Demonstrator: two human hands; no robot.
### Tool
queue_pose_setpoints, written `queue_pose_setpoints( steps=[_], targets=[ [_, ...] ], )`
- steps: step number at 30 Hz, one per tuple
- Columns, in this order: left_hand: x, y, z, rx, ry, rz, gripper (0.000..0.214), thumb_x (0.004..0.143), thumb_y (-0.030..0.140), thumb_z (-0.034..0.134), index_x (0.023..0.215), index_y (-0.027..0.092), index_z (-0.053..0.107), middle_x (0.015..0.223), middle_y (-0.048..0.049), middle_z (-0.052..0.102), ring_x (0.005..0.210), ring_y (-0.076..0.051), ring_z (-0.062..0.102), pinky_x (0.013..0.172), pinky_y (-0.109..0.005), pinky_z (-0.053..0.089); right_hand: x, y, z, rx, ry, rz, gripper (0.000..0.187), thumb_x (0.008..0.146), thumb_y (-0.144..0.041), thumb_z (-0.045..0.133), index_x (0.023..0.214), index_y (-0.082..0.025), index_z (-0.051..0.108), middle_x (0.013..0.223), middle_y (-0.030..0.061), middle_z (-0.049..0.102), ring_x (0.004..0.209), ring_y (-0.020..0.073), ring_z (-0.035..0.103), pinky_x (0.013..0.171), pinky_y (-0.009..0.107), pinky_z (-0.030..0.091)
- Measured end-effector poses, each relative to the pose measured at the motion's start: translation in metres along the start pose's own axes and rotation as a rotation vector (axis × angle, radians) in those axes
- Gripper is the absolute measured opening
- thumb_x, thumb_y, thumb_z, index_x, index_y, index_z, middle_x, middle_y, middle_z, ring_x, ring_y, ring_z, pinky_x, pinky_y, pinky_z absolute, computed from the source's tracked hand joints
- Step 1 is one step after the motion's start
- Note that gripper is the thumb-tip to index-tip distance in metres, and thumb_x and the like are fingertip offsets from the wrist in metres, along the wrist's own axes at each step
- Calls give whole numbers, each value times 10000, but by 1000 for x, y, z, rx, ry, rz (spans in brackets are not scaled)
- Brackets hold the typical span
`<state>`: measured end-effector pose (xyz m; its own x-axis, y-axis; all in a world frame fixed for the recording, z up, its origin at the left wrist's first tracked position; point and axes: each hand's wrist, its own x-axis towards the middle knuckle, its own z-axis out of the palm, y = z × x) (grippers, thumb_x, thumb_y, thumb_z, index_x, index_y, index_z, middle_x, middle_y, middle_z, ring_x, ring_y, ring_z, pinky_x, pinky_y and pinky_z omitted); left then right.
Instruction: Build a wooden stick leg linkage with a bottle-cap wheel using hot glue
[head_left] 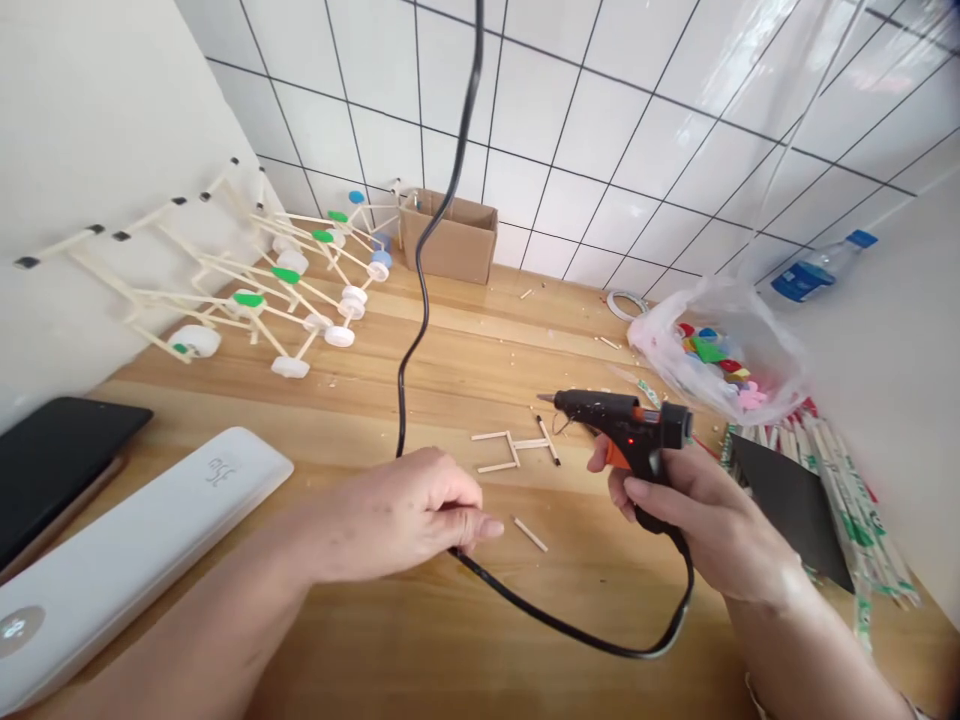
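My right hand (697, 510) is wrapped around the handle of a black glue gun (619, 415), whose nozzle points left above the table; a small red light glows on its body. From the handle a black power cord (555, 625) loops down and runs left to my left hand (420, 505), which is closed over it, fingers partly hidden. Beyond that hand the cord rises out of the top of the view. Between my hands lies a small frame of wooden sticks (512, 450) with a black-tipped crosspiece (548, 440). Nearer me rests a loose short stick (530, 534).
Several stick models (247, 300) with white wheels stand at the left wall. A cardboard box (450, 237) is at the back. On the right are a plastic bag of coloured pieces (645, 345), wrapped sticks (862, 500) and a bottle (821, 265). A white power bank (150, 560) and phone (67, 460) lie left.
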<state>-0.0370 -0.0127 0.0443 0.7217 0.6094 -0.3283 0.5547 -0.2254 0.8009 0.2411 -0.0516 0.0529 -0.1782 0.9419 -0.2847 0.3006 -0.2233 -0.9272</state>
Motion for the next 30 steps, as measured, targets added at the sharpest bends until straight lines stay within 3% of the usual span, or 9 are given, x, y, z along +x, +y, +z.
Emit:
queue_pose_setpoints(
  steps=[2,4,6,9,14,16,22,30],
  targets=[
    [2,2,7,115,68,-193,327,816,375,530,544,196,567,507,38,506,454,-112,462,428,-218,282,2,0,4,-40,-41,37,273,871,-355,558,1067,-170,599,763,23,555,687,152,487,598,275,357],
    [6,1,14,219,190,-254,196,722,263,637,561,201,545,627,30,577,524,-126,526,461,-217,320,3,-2,7,-87,-76,60,271,875,-375,544,1034,-164,602,744,16,539,660,146,482,581,271,354],
    [11,-3,20,332,273,-270,192,664,182,667,565,204,504,633,25,588,535,-146,547,466,-232,330,2,-3,10,-132,-92,72,273,883,-393,526,1012,-166,604,724,7,529,640,139,477,568,264,355],
    [17,-12,23,393,381,-249,163,654,196,681,669,215,520,714,4,636,591,-183,593,490,-258,376,0,-3,12,-224,-79,85,261,892,-411,512,994,-191,610,707,-9,515,638,129,468,566,247,361],
    [24,-23,21,376,495,-222,134,822,221,524,943,193,575,915,-69,690,781,-226,659,634,-308,477,-2,-1,15,-341,-57,73,267,886,-434,507,979,-213,626,770,4,550,697,144,504,593,234,408],
    [26,-25,19,379,514,-231,161,846,181,465,954,184,585,913,-74,699,782,-224,664,646,-311,482,-2,0,16,-357,-61,69,275,885,-446,501,977,-219,627,791,8,557,713,149,517,604,231,426],
    [28,-27,15,441,449,-279,191,829,144,447,739,204,604,773,-43,699,709,-224,661,608,-310,469,-2,1,17,-412,-58,35,265,877,-431,508,980,-215,622,758,10,538,673,150,498,584,234,439],
    [32,-25,18,478,493,-294,198,849,134,434,869,195,622,884,-71,712,776,-245,678,612,-312,473,3,4,22,-395,-36,23,272,880,-439,502,947,-206,626,767,14,568,684,156,521,597,239,453]
  ],
)
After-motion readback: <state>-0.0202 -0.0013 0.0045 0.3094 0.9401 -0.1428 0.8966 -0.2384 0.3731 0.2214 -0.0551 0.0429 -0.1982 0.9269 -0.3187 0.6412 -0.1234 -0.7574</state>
